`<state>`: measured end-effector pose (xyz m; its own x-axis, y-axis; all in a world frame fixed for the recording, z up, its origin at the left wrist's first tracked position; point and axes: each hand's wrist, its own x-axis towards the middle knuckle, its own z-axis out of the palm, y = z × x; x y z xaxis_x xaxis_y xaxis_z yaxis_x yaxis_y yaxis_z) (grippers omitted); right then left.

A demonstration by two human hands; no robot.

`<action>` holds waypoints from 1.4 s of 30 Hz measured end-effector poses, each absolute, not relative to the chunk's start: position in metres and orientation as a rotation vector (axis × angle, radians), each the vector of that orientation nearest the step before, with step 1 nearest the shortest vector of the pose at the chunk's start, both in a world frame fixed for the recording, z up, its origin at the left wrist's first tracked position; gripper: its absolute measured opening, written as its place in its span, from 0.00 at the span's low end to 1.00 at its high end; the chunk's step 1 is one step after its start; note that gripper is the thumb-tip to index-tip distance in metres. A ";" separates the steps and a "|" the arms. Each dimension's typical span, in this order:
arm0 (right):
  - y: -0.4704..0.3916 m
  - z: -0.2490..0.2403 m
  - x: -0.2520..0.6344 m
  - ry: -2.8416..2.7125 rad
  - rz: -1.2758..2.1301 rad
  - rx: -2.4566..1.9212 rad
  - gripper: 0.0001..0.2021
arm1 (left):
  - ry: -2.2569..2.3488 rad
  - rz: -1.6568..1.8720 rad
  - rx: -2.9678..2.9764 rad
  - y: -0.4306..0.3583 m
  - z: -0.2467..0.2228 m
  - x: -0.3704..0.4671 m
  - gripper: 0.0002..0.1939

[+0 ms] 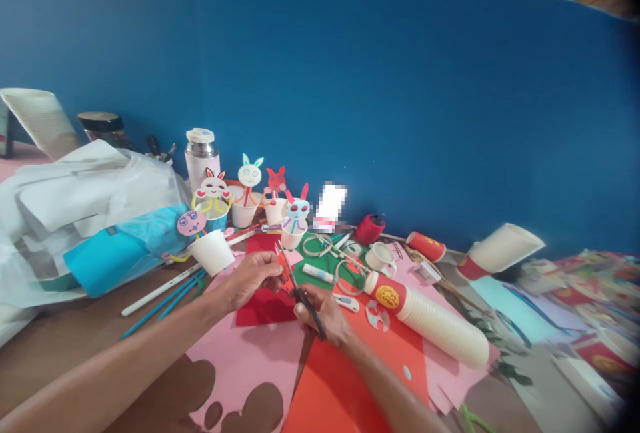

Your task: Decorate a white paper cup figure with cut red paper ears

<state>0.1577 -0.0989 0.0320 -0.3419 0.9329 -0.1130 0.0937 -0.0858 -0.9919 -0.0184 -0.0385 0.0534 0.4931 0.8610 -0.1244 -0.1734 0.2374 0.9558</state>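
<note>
My right hand grips a pair of scissors with dark handles, the blades pointing up and away from me. A small piece of red-orange paper is pinched in my left hand, right beside the blades. Both hands are over a dark red sheet that overlaps a pink sheet with rounded holes cut in it. Just beyond them stands a white paper cup carrying a paper rabbit figure. Whether the blades touch the paper I cannot tell.
Several more cups with paper figures stand at the back left, near a flask. A long stack of paper cups lies on the right over an orange sheet. A glue stick lies on green paper. A blue wall closes off the back.
</note>
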 end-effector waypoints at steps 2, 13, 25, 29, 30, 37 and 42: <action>-0.099 0.031 0.158 -1.466 1.512 -1.155 0.17 | 0.768 0.808 1.107 -0.038 0.053 -0.019 0.06; -0.098 0.024 0.159 -1.443 1.525 -1.154 0.17 | 0.786 0.786 1.085 -0.037 0.051 -0.021 0.06; -0.097 0.022 0.161 -1.443 1.527 -1.142 0.17 | 0.815 0.785 1.046 -0.039 0.057 -0.019 0.08; -0.097 0.021 0.162 -1.438 1.533 -1.154 0.16 | 0.817 0.784 1.039 -0.039 0.056 -0.019 0.07; -0.097 0.021 0.162 -1.439 1.535 -1.154 0.16 | 0.820 0.783 1.038 -0.038 0.056 -0.019 0.07; -0.096 0.019 0.163 -1.462 1.520 -1.168 0.18 | 0.817 0.775 1.034 -0.037 0.054 -0.020 0.08; -0.094 0.023 0.161 -1.459 1.500 -1.229 0.18 | 0.814 0.756 1.068 -0.037 0.052 -0.020 0.07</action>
<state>0.1613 -0.0938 0.0231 -0.3049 0.9396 -0.1556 0.1295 -0.1210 -0.9842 -0.0201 -0.0370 0.0523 0.4953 0.8458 -0.1983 -0.1352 0.3006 0.9441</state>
